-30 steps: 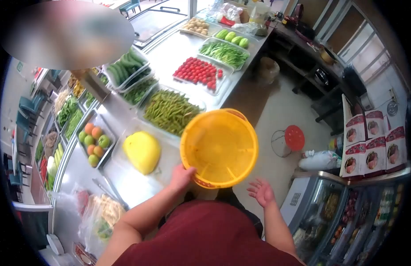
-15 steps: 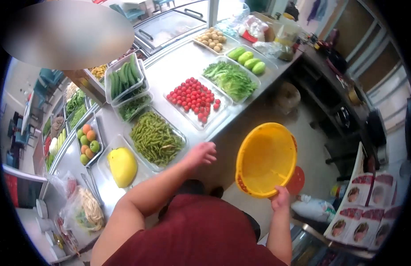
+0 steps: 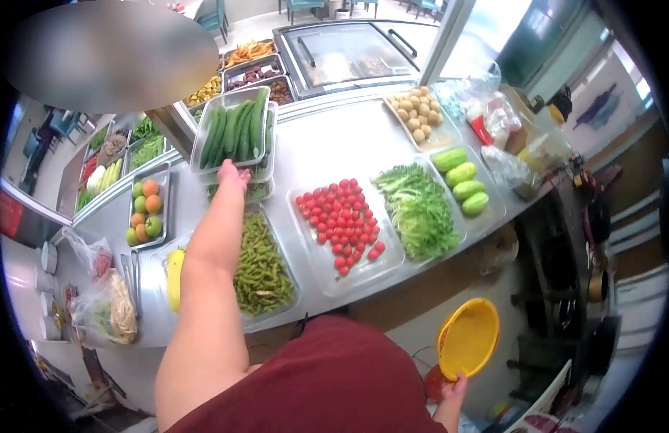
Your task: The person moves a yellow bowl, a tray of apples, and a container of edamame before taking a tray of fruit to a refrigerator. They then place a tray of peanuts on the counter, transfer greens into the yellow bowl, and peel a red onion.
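My right hand (image 3: pixel 455 388) grips the rim of a yellow plastic basin (image 3: pixel 470 339), held low and tilted beyond the counter's front edge. My left arm stretches across the counter, and my left hand (image 3: pixel 233 175) has its fingers apart at the near edge of a clear plastic tray (image 3: pixel 201 160) of long green cucumbers (image 3: pixel 237 132). That tray sits stacked on other clear trays with leafy greens (image 3: pixel 259 190) at the bottom. Below my forearm lies a tray of green bean-like pods (image 3: pixel 261 278), and a yellow melon-like fruit (image 3: pixel 175 280) is partly hidden behind the arm.
On the metal counter (image 3: pixel 313 137) stand trays of cherry tomatoes (image 3: pixel 341 224), lettuce (image 3: pixel 419 209), pale green gourds (image 3: pixel 462 180), small potato-like balls (image 3: pixel 418 112) and mixed round fruit (image 3: pixel 146 209). Tongs (image 3: pixel 132 281) and plastic bags (image 3: pixel 107 307) lie at left. A glass-topped case (image 3: pixel 356 54) stands behind.
My left hand has reached forward from over the counter's front edge to the stacked cucumber tray. The basin in my right hand has gone lower and farther right. The view has turned.
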{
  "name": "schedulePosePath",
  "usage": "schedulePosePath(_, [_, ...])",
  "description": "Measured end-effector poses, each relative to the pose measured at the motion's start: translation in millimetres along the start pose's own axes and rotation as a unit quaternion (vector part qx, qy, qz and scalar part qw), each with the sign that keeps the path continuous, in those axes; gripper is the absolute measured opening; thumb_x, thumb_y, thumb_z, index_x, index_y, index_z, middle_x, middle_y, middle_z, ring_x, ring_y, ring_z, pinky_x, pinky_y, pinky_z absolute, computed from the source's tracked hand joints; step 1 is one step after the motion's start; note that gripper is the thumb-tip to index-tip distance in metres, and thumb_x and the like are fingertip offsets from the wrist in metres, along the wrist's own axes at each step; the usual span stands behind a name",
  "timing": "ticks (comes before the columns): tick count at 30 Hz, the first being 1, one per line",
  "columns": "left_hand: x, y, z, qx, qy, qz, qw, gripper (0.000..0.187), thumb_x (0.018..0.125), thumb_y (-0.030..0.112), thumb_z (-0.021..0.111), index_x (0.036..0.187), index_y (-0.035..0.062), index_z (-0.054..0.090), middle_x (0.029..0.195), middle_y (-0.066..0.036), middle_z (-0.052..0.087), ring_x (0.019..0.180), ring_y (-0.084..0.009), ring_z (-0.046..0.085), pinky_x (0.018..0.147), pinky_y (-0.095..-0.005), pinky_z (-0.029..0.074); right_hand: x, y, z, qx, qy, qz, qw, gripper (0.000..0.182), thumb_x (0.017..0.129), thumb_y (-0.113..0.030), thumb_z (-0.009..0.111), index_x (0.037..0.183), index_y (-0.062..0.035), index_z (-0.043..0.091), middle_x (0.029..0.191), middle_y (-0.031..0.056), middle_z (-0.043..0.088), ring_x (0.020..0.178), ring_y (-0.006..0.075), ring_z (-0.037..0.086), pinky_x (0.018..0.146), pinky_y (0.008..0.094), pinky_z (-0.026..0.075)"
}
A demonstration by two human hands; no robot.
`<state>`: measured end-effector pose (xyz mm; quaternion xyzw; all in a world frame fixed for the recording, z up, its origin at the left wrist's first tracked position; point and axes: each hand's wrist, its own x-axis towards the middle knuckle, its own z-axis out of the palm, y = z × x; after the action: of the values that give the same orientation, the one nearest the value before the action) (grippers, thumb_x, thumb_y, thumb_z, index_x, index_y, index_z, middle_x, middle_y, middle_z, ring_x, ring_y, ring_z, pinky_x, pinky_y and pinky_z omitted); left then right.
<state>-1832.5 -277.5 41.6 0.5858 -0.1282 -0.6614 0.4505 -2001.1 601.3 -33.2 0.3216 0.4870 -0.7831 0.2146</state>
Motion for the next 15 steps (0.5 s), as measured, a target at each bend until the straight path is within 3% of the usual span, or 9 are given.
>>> schedulePosePath(1, [8.7,2.4,3.4,-0.004,0.008,0.000,1.000,0.040,0.091,0.029,0.052,0.119,0.0007,0.043,0.102,-0.020,0.056,0.080,-0.0328,0.060,0.056,-0.0388,0.051,4.5,-5.4,4.0,0.000,0.027,0.019,0.999,0.046,0.081,-0.014,0.052,0.125,-0.0047,0.050,0.112,0.0108,0.063,0.090,0.0308,0.063,0.068,0.0374,0.053])
schedulePosePath(4, [30.9,6.7,4.9,-0.007,-0.020,0.021,1.000,0.034,0.087,0.013,0.044,0.116,-0.0051,0.046,0.111,-0.025,0.057,0.099,-0.0399,0.060,0.089,-0.0496,0.051,29.5,-22.8,-16.1,-0.016,0.071,0.076,0.994,0.043,0.080,-0.014,0.053,0.122,-0.0033,0.051,0.110,0.0116,0.063,0.086,0.0311,0.064,0.066,0.0357,0.053])
schedulePosePath(5, [33.8,12.3,6.2,-0.009,-0.016,0.022,1.000,0.034,0.087,0.013,0.044,0.116,-0.0051,0.046,0.111,-0.025,0.057,0.099,-0.0399,0.060,0.089,-0.0496,0.051,32.8,-29.1,-14.6,-0.020,0.069,0.078,0.994,0.043,0.080,-0.014,0.053,0.122,-0.0033,0.051,0.110,0.0116,0.063,0.086,0.0311,0.064,0.066,0.0357,0.053])
schedulePosePath(7, [40.1,19.4,-0.6,-0.042,-0.055,-0.048,0.996,0.024,0.083,0.005,0.045,0.104,-0.0069,0.049,0.107,-0.025,0.056,0.098,-0.0398,0.059,0.087,-0.0538,0.052,39.1,-35.7,-3.9,-0.018,-0.038,0.096,0.994,0.046,0.086,-0.013,0.049,0.126,0.0069,0.045,0.123,0.0230,0.056,0.109,0.0335,0.059,0.090,0.0447,0.053])
schedulePosePath(8, [42.4,21.4,-2.9,-0.026,-0.073,-0.036,0.996,0.021,0.079,0.002,0.045,0.097,-0.0064,0.051,0.105,-0.023,0.058,0.097,-0.0383,0.060,0.084,-0.0521,0.054,37.4,-34.8,11.5,-0.023,-0.041,0.100,0.994,0.046,0.086,-0.013,0.049,0.126,0.0069,0.045,0.123,0.0230,0.056,0.109,0.0335,0.059,0.090,0.0447,0.053])
schedulePosePath(9, [44.3,20.9,-4.2,-0.028,-0.065,-0.034,0.997,0.021,0.079,0.002,0.045,0.097,-0.0064,0.051,0.105,-0.023,0.058,0.097,-0.0383,0.060,0.084,-0.0521,0.054,19.8,-34.6,47.7,-0.142,-0.020,-0.005,0.990,0.038,0.083,-0.013,0.051,0.117,0.0030,0.050,0.110,0.0177,0.061,0.094,0.0304,0.062,0.076,0.0397,0.053])
schedulePosePath(11, [39.0,21.4,-8.3,-0.075,-0.151,0.013,0.986,0.018,0.080,0.004,0.046,0.095,-0.0032,0.052,0.101,-0.020,0.060,0.094,-0.0357,0.062,0.081,-0.0481,0.057,26.8,-52.4,83.4,-0.267,-0.005,-0.105,0.958,0.031,0.080,-0.013,0.053,0.108,-0.0009,0.054,0.097,0.0125,0.066,0.079,0.0272,0.065,0.062,0.0347,0.053])
schedulePosePath(13, [-5.4,22.7,3.1,-0.057,-0.133,0.036,0.989,0.015,0.080,0.005,0.047,0.093,-0.0014,0.052,0.099,-0.017,0.062,0.093,-0.0341,0.062,0.080,-0.0461,0.057,67.0,-80.2,96.5,-0.142,0.099,0.059,0.983,0.027,0.081,-0.010,0.050,0.106,0.0000,0.054,0.099,0.0121,0.065,0.078,0.0264,0.065,0.060,0.0338,0.053])
schedulePosePath(15, [-41.1,18.9,15.3,-0.028,-0.163,0.055,0.985,0.013,0.081,0.007,0.047,0.091,-0.0010,0.052,0.100,-0.017,0.062,0.094,-0.0350,0.062,0.083,-0.0470,0.056,153.0,-106.0,69.7,-0.146,0.081,0.108,0.980,0.028,0.082,-0.008,0.049,0.108,0.0000,0.054,0.100,0.0126,0.065,0.077,0.0268,0.065,0.059,0.0330,0.054])
